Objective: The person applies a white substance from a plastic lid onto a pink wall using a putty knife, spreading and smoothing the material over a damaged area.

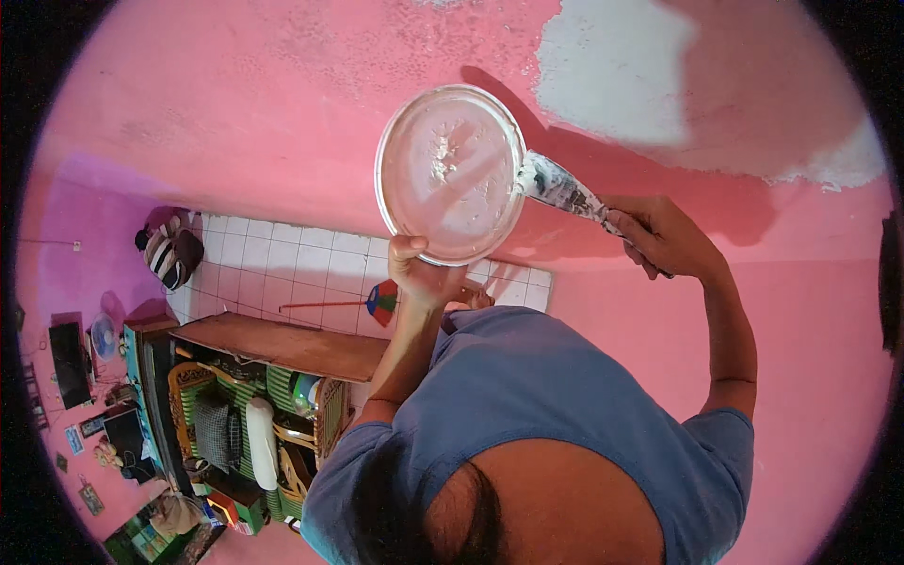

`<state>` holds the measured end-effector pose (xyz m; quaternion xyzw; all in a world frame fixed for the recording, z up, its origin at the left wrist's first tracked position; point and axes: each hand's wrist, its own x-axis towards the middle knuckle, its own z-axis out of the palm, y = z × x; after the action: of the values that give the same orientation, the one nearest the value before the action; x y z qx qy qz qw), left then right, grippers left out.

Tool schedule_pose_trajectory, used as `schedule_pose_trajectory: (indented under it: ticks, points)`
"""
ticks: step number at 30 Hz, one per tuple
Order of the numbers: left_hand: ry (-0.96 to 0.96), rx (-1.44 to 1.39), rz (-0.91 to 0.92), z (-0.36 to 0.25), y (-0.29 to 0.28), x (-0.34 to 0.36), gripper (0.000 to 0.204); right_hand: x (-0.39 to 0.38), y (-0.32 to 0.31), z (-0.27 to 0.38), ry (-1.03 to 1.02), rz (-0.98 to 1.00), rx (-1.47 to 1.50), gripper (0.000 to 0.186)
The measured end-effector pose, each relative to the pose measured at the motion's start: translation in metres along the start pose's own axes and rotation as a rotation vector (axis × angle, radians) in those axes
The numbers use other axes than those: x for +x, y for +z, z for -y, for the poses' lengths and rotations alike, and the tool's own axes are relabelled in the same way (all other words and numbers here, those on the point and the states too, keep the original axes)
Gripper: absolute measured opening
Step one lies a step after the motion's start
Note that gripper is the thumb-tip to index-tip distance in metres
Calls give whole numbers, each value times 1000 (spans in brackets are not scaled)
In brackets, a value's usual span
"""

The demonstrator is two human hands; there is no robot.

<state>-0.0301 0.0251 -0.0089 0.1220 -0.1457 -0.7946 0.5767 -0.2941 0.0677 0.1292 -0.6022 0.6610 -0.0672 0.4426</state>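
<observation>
My left hand grips a round white plastic lid from its lower edge, with white paste smeared in clumps on its face. My right hand holds a putty knife with a paste-streaked blade. The blade's tip is at the right edge of the lid, with white paste on it. Just beyond both is the pink wall, which has a rough white patch at the upper right.
Below the wall are white floor tiles with a red-handled broom and a striped bundle. At lower left stand a brown board, green-striped rattan furniture, a screen and a fan.
</observation>
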Motion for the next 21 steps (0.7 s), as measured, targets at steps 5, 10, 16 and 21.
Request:
schedule_pose_trajectory:
  ticks: [5, 10, 16, 21]
  points:
    - [-8, -7, -7, 9, -7, 0, 75, -3, 10, 16, 28, 41, -43, 36]
    - [29, 50, -104, 7, -8, 4, 78, 2, 22, 22, 32, 113, -20, 37]
    - [15, 18, -142, 2, -13, 5, 75, 6, 33, 16, 68, 126, 74, 38]
    - [-1, 150, -200, 2, -11, 6, 81, 9, 39, 10, 48, 190, 189, 38]
